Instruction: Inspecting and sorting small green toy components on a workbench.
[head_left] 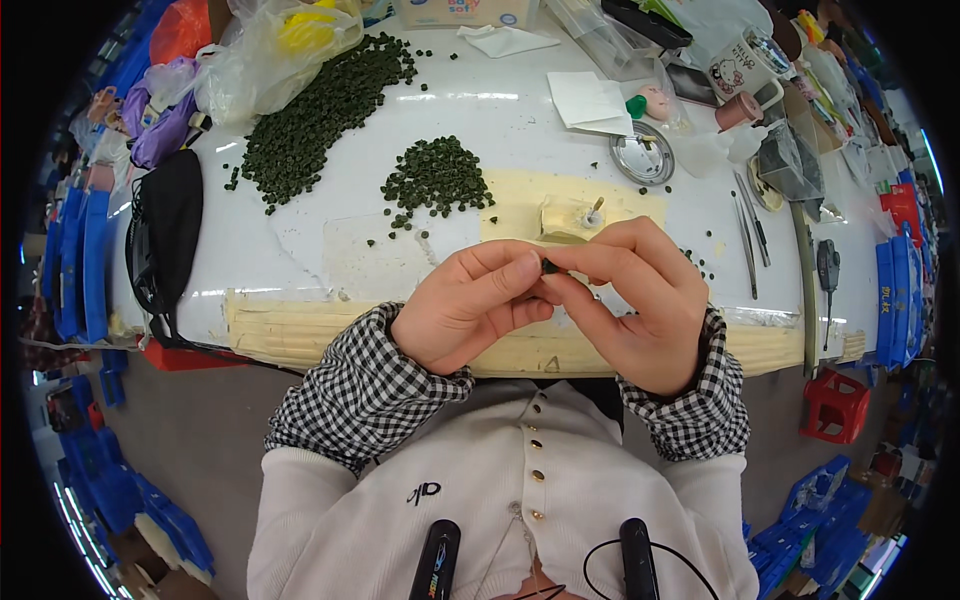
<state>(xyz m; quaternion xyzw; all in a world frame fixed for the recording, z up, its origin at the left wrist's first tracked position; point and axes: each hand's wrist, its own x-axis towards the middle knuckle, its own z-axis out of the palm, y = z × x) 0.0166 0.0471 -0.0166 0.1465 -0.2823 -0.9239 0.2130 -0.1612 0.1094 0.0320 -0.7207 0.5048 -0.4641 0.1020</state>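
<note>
Above the table's front edge, my left hand [470,305] and my right hand [645,305] meet fingertip to fingertip. Between them they pinch a small dark green piece [549,266], mostly covered by the fingers; its exact kind is too small to make out. Just beyond the fingertips, a small block with an upright pin [595,210] stands on yellowish tape. A small heap of similar dark green pieces [437,178] lies to the far left of my hands, with a few strays around it. Farther left spreads a much larger heap [310,130].
A black face mask [170,235] lies at the left edge. On the right are tweezers [745,235], a round metal dish [642,154], white paper [590,103] and a black-handled tool [827,270]. Plastic bags [280,60] and a printed cup [745,65] stand at the back.
</note>
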